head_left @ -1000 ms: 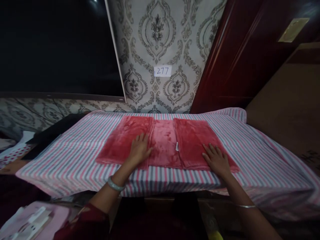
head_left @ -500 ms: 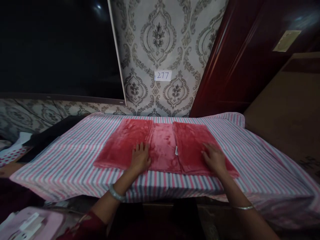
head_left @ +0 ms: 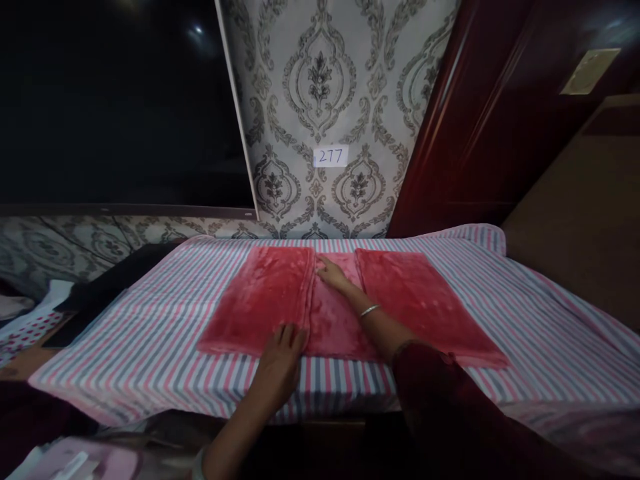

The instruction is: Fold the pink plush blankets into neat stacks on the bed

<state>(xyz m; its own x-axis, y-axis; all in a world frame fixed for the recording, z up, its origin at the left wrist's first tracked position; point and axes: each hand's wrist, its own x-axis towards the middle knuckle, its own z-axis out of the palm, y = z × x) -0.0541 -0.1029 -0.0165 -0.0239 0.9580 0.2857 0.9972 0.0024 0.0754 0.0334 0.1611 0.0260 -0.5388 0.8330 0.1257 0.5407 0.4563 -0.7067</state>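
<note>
A red plush blanket point(head_left: 265, 300) lies with its two sides folded inward, leaving a lighter pink strip point(head_left: 330, 327) between the folded panels. My left hand point(head_left: 283, 360) rests at the near inner corner of the left panel, fingers lying on the fabric and pointing away from me. Across the pink strip reaches my right hand point(head_left: 333, 273), its index finger and thumb apart beside the far inner edge of the left panel. No fabric is visibly gripped by either hand. The right forearm covers part of the strip and the right panel point(head_left: 410, 287).
A striped cloth point(head_left: 155, 320) covers the table under the blanket. Behind it are a patterned wall with a paper marked 277 point(head_left: 331, 156) and a large dark screen point(head_left: 115, 107). A cardboard box point(head_left: 585, 220) stands at the right, and a pink object point(head_left: 110, 460) lies low at the left.
My right hand has left the right panel and moved left and away from me to the far part of the middle strip. My left hand has drawn nearer to the front edge.
</note>
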